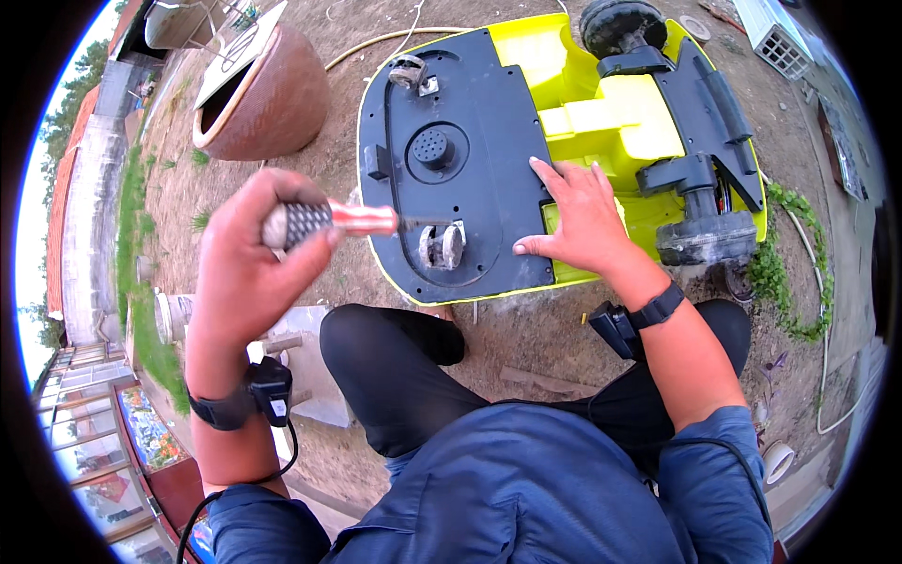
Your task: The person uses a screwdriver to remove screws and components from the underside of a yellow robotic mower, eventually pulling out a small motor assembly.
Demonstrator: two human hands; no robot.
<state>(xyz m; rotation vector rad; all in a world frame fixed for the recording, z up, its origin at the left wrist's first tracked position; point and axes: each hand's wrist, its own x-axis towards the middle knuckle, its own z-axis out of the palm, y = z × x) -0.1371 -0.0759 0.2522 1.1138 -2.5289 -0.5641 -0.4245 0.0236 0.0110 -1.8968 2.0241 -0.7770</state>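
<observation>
Left hand: fingers closed around screwdriver | pointing right, toward small wheel by black panel's near edge | right hand: fingers spread, panel's right edge

At centre left, the left hand hides part of the screwdriver; its shaft blurs out, so whether the tip touches the lower caster cannot be told. The top edge crops the upper wheel; the bottom edge cuts off the blue shirt.
</observation>
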